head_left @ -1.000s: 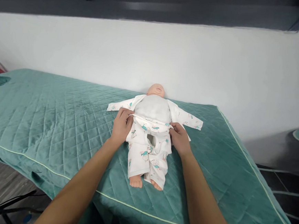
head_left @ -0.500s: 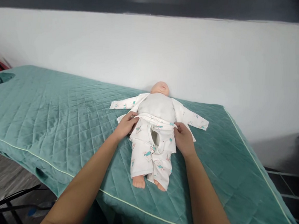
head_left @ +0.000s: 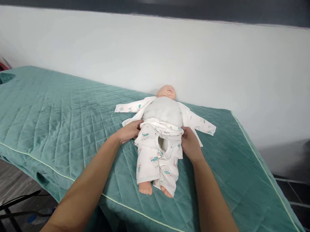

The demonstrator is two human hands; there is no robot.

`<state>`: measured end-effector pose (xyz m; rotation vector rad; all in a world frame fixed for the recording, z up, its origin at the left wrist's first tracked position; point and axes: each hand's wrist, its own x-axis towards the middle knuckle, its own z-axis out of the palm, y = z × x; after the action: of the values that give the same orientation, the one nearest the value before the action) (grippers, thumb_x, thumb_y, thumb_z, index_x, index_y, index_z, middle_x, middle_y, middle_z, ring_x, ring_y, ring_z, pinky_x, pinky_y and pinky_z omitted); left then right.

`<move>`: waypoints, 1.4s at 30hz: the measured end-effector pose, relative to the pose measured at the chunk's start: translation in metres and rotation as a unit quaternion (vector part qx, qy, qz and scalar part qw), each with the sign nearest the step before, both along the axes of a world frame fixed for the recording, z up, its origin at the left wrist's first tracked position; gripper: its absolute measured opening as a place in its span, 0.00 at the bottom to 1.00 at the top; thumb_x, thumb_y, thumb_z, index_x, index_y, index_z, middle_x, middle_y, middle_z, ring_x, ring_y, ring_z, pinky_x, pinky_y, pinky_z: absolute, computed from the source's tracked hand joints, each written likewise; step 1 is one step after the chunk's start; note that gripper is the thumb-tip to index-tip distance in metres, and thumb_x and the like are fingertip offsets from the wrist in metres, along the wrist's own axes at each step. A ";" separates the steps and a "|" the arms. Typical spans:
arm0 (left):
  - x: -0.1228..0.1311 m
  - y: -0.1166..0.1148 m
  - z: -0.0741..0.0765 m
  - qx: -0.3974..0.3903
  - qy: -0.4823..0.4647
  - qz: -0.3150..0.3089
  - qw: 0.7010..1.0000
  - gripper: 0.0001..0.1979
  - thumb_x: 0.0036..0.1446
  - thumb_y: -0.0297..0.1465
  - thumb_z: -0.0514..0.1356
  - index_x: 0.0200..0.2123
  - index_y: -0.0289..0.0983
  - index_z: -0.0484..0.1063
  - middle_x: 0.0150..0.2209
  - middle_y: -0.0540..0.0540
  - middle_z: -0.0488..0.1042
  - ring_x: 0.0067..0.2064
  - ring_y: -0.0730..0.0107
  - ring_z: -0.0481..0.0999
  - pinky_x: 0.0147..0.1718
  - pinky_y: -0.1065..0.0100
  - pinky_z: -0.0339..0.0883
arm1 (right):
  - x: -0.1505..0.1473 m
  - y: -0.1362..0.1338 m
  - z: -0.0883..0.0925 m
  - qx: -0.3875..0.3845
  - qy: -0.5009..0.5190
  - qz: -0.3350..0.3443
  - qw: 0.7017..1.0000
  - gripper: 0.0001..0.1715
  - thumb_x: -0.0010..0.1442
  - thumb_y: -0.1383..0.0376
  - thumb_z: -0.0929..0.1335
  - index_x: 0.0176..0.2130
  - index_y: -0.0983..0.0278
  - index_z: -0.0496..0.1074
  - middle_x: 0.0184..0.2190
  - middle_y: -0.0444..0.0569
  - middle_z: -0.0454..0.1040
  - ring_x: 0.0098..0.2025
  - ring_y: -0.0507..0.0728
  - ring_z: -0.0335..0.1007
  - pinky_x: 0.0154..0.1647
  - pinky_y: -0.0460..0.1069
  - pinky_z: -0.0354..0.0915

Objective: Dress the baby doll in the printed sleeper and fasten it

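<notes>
A baby doll (head_left: 164, 109) lies on its back with its head near the wall and its bare feet toward me. White printed baby trousers (head_left: 148, 165) cover its legs, with an open slit at the crotch and the waistband bunched at the belly. Its matching shirt (head_left: 202, 124) is spread open at the front, both sleeves stretched out sideways. At the left of the waistband, my left hand (head_left: 130, 131) is closed on the trousers, its fingertips partly hidden. My right hand (head_left: 192, 143) pinches the waistband at the opposite side.
A green quilted cover (head_left: 71, 123) with pale piping lies over the bed under the doll. Behind it rises a white wall (head_left: 160, 52). At the lower left are a dark frame (head_left: 16, 208) and a bottle (head_left: 38, 219) on the floor.
My left hand has shifted slightly down at the waistband, its wrist moving left. The waistband now looks more gathered. My right hand has stayed nearly in place.
</notes>
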<state>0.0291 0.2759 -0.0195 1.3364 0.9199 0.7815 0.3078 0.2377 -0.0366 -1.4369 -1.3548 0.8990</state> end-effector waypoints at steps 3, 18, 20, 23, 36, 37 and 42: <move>0.003 -0.001 0.001 0.004 -0.003 -0.011 1.000 0.15 0.41 0.27 0.67 0.37 0.35 0.76 0.28 0.49 0.77 0.31 0.68 0.73 0.32 0.69 0.67 | -0.001 0.000 0.001 -0.013 0.018 -0.012 1.000 0.14 0.54 0.58 0.70 0.41 0.57 0.69 0.35 0.45 0.78 0.37 0.59 0.73 0.40 0.53 0.68; 0.020 0.007 -0.013 0.013 0.041 0.242 0.969 0.08 0.50 0.29 0.59 0.36 0.37 0.72 0.30 0.49 0.74 0.30 0.70 0.69 0.30 0.71 0.60 | -0.004 0.008 0.004 -0.008 -0.044 -0.147 0.988 0.09 0.49 0.62 0.66 0.35 0.59 0.70 0.28 0.45 0.77 0.27 0.56 0.66 0.28 0.50 0.60; 0.020 0.006 -0.013 0.037 0.049 0.259 0.964 0.08 0.51 0.29 0.58 0.36 0.37 0.73 0.31 0.49 0.74 0.33 0.69 0.70 0.32 0.70 0.61 | -0.002 0.010 0.002 -0.001 -0.045 -0.153 0.987 0.09 0.50 0.62 0.66 0.34 0.59 0.70 0.30 0.47 0.78 0.30 0.57 0.68 0.30 0.50 0.62; 0.020 0.004 -0.014 0.063 0.052 0.232 0.969 0.08 0.50 0.30 0.59 0.35 0.37 0.74 0.30 0.50 0.74 0.34 0.68 0.69 0.34 0.70 0.60 | -0.002 0.008 -0.001 0.009 -0.049 -0.130 0.990 0.08 0.51 0.60 0.68 0.34 0.59 0.72 0.33 0.47 0.79 0.36 0.59 0.71 0.36 0.52 0.66; 0.007 -0.002 -0.007 0.018 -0.033 0.066 0.997 0.15 0.39 0.26 0.65 0.35 0.37 0.70 0.28 0.53 0.71 0.33 0.71 0.68 0.32 0.72 0.63 | -0.003 0.004 -0.004 0.041 -0.008 -0.078 0.996 0.14 0.53 0.55 0.70 0.39 0.59 0.73 0.35 0.46 0.79 0.40 0.60 0.73 0.42 0.54 0.70; 0.007 -0.002 -0.006 0.007 -0.036 0.069 0.997 0.15 0.39 0.25 0.64 0.35 0.37 0.70 0.27 0.53 0.70 0.32 0.71 0.68 0.32 0.72 0.63 | -0.003 0.004 -0.004 0.040 -0.005 -0.075 0.996 0.14 0.53 0.55 0.70 0.39 0.59 0.73 0.35 0.46 0.79 0.40 0.59 0.73 0.42 0.53 0.70; 0.009 -0.001 -0.007 -0.019 -0.024 0.101 0.994 0.13 0.38 0.25 0.65 0.32 0.36 0.70 0.25 0.54 0.68 0.27 0.76 0.65 0.26 0.74 0.59 | -0.004 0.004 -0.002 0.025 0.010 -0.070 0.997 0.15 0.53 0.55 0.71 0.39 0.59 0.73 0.34 0.45 0.79 0.38 0.59 0.73 0.42 0.53 0.70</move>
<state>0.0378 0.2753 -0.0267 1.1984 1.0381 0.9424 0.3039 0.2413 -0.0382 -1.4617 -1.2374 0.7824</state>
